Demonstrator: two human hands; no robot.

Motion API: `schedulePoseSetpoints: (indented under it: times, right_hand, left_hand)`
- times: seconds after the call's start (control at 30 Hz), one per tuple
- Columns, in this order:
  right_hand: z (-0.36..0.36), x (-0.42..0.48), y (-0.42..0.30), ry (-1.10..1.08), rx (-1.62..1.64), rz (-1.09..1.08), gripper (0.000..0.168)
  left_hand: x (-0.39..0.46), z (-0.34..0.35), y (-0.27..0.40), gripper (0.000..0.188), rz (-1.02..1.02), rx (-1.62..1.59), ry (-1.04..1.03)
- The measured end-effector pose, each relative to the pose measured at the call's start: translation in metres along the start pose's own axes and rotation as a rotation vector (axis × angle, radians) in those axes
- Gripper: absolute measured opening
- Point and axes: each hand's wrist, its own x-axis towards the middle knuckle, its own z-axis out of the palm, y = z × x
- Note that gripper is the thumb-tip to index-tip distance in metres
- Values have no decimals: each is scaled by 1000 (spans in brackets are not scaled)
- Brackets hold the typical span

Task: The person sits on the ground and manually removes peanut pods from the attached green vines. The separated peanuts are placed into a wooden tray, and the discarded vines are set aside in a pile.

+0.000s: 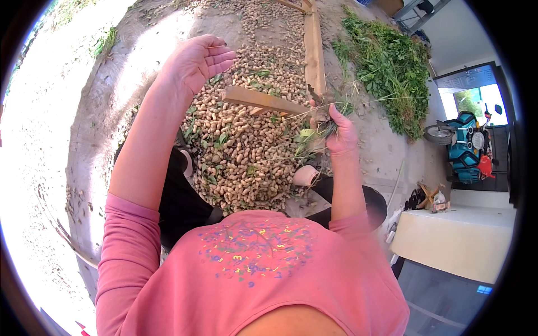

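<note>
My left hand (206, 61) is raised at the upper left with its palm turned up, above the peanut pile. Thumb and index finger come close together near a thin strand, and whether they grip it is unclear. My right hand (342, 130) grips a bunch of uprooted peanut plants (321, 119) by dry, tangled stems and roots. Long thin stems trail left from that bunch. A wooden bar (265, 100) crosses the pile, its right end beside the bunch. Loose unshelled peanuts (243, 151) are heaped between my legs, with green leaves scattered among them.
A long wooden beam (314, 54) edges the peanuts at the far side. Green peanut plants (391, 71) lie piled on the concrete floor at upper right. Beyond stands a teal motor vehicle (464, 143) near a doorway. My pink shoe (306, 175) touches the pile's edge.
</note>
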Motion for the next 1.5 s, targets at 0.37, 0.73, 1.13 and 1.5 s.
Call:
schedulePoseSetpoints:
  times: [0.37,0.73,1.13,1.5]
  right_hand:
    - [-5,17,26,-68,444,160,27]
    - [12,-29,166,-1035,-2051,-861,27]
    - [13,11,-344,1306,-2875,24,113]
    - [-187,45,-103,615,-2165,-311,42]
  left_hand:
    - [13,-12,4,20,-90,-124,-19]
    - [18,-11,9,17,-102,-188,25]
    - [28,-17,4,19,-134,-174,34]
    - [31,-14,8,23,-128,-181,-70]
